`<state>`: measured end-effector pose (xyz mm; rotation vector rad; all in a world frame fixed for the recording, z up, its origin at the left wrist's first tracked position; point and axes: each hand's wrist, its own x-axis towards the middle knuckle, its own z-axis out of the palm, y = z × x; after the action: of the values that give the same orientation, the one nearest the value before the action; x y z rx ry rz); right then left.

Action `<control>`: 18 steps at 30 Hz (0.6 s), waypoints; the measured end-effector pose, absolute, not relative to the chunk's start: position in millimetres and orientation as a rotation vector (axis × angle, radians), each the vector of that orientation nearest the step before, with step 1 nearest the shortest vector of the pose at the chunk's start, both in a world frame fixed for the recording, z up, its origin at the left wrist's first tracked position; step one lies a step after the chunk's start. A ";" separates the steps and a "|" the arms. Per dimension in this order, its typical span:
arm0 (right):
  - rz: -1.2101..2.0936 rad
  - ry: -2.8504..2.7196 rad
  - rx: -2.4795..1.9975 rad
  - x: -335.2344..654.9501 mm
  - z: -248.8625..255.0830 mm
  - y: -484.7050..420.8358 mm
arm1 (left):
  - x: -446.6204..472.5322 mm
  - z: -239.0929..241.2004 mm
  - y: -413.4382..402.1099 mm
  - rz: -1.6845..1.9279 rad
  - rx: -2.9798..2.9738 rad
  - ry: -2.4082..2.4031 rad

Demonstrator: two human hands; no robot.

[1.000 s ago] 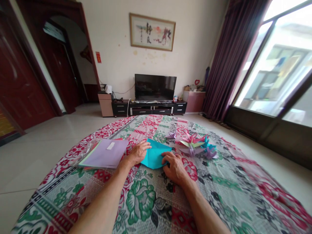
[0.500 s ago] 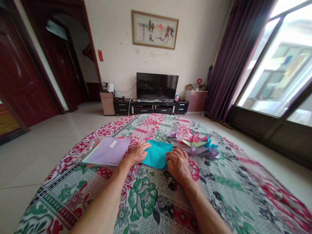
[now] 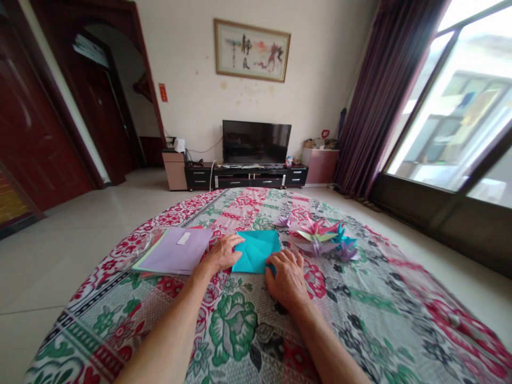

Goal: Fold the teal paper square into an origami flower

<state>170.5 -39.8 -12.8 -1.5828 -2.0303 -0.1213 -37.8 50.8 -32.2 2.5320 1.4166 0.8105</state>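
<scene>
A turquoise sheet of origami paper with crease lines lies on the patterned tablecloth in front of me. My left hand holds its left edge, thumb and fingers on the paper. At the lower right corner is my right hand, its fingers bent and closed on the paper; the corner itself is hidden under them. To the left rests a stack of coloured paper, a lilac sheet on top with a small white label. On the right stand several folded paper cranes in pink, green, blue and lilac.
The round table wears a floral tablecloth. Clear plastic wrapping lies by the stack. Beyond the table are a television on a low black cabinet, a framed picture, a purple curtain and a large window.
My right hand has shifted down and left along the paper's right side to its lower corner. My left hand stays at the left edge. The view has moved slightly.
</scene>
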 end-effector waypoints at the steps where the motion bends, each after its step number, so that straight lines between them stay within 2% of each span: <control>1: -0.123 -2.031 -1.594 171.2 -12.9 -39.1 | -37.4 -32.0 50.2 0.814 2.538 1.415; 10: -0.140 -1.973 -1.687 174.7 -20.5 -31.6 | -36.5 -32.5 47.7 0.821 2.526 1.446; 18: -0.027 -1.810 -1.738 178.8 -25.2 -27.1 | -37.2 -34.7 48.8 0.830 2.509 1.446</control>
<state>178.8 -27.1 -25.2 -1.7380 -1.8098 -0.0272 -37.2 48.8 -34.7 2.5092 1.4456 0.8295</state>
